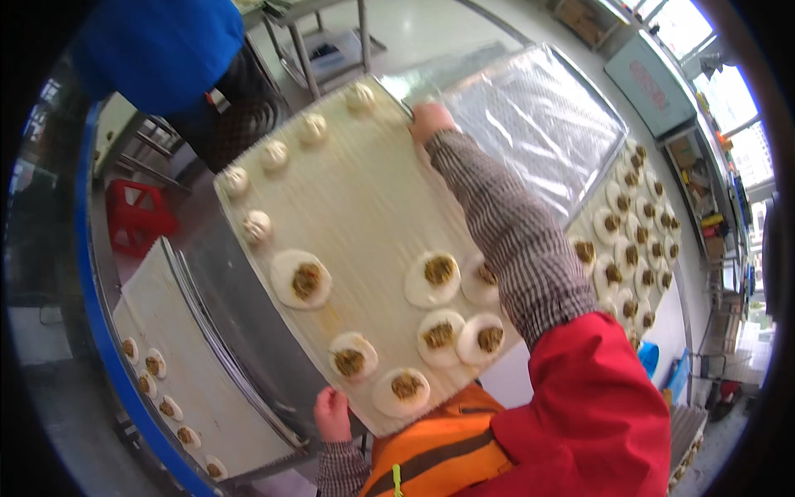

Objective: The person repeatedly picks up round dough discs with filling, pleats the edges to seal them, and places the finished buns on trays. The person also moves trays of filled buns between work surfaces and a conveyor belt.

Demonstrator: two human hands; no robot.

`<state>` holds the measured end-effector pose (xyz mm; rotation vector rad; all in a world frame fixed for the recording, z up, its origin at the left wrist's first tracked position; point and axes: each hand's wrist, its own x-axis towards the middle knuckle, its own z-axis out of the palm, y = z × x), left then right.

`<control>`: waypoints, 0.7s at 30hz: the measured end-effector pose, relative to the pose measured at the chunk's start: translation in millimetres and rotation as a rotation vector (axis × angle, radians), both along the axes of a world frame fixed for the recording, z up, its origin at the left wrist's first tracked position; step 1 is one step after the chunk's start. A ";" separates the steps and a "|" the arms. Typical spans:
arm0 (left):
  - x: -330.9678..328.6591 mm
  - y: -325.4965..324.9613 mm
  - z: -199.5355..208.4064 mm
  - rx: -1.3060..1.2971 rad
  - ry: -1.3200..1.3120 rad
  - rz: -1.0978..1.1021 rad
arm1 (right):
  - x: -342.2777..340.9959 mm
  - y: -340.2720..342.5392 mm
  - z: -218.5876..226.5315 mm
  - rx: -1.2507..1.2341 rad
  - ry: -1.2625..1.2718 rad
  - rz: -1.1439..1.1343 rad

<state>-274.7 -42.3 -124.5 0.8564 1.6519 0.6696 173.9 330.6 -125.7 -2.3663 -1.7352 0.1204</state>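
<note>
A cloth-lined tray point(364, 207) lies in front of me, turned at an angle. Pleated, closed buns point(274, 155) line its far and left edges. Flat dough rounds with dark green-brown filling point(431, 279) lie on its nearer half, partly hidden by my right sleeve. My right hand point(432, 121) reaches across and grips the rim at the tray's far right corner. Beside the tray's near left edge is my left hand point(333, 415), fingers curled; whether it grips the edge is hidden.
Plastic film covers a tray point(538, 108) at the far right. More filled dough rounds point(633, 228) lie beyond my right arm. A lower-left tray point(195, 356) holds several rounds near a blue edge point(101, 294). A red crate point(139, 217) and a person in blue point(166, 54) are at the left.
</note>
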 end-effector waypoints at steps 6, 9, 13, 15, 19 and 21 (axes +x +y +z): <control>-12.4 9.7 1.0 0.035 0.054 -0.155 | -16.2 -44.6 60.1 0.047 0.140 0.117; -34.0 15.6 8.8 0.019 -0.114 -0.160 | -17.9 -141.3 123.6 0.221 0.546 0.299; -73.0 26.3 25.4 0.015 -0.120 -0.160 | -45.4 -393.0 138.1 0.337 0.637 0.166; -91.8 30.0 32.0 0.033 -0.135 -0.180 | -76.3 -515.0 110.4 0.020 0.861 -0.063; -114.8 38.6 41.7 0.010 -0.120 -0.297 | -170.6 -673.8 -53.0 -0.419 0.629 -0.655; -117.2 42.7 44.4 -0.001 -0.107 -0.350 | -205.1 -708.7 -131.9 -0.764 0.485 -0.376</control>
